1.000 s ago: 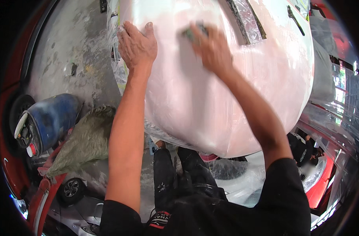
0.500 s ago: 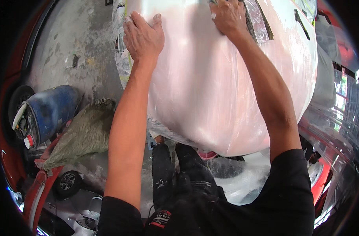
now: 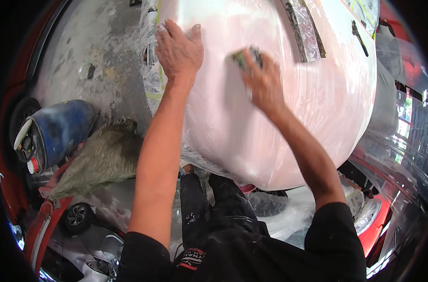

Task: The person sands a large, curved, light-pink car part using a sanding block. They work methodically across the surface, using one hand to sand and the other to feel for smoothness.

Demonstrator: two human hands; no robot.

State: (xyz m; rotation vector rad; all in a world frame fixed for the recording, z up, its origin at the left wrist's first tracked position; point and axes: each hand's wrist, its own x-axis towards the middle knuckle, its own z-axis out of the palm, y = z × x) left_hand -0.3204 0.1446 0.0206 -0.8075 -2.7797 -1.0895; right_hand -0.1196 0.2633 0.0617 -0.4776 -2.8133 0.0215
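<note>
A broad curved car panel [image 3: 270,136], whitish pink with dusty smears, stretches out in front of me. My left hand [image 3: 181,54] rests on its left side, fingers apart and holding nothing. Near the panel's middle, my right hand [image 3: 266,82] is closed around a small dark greenish pad [image 3: 239,57], pressed to or just over the surface. Motion blurs the fingers and the pad, so its exact kind is unclear. Right of that hand, a long dark strip [image 3: 305,33] with clear plastic lies on the panel. Farther right lies a thin black tool [image 3: 359,37].
Clear plastic film and yellow-green tape [image 3: 155,96] run along the panel's left edge. On the left are a blue drum [image 3: 63,134], a crumpled olive sheet [image 3: 101,155], a red part [image 3: 45,221] and a small wheel [image 3: 77,216]. Plastic-draped red bodywork [image 3: 376,221] stands at the right.
My right hand has come nearer to me and slightly left, bringing the greenish pad into sight. My left hand has shifted a little right and nearer, still spread on the panel.
</note>
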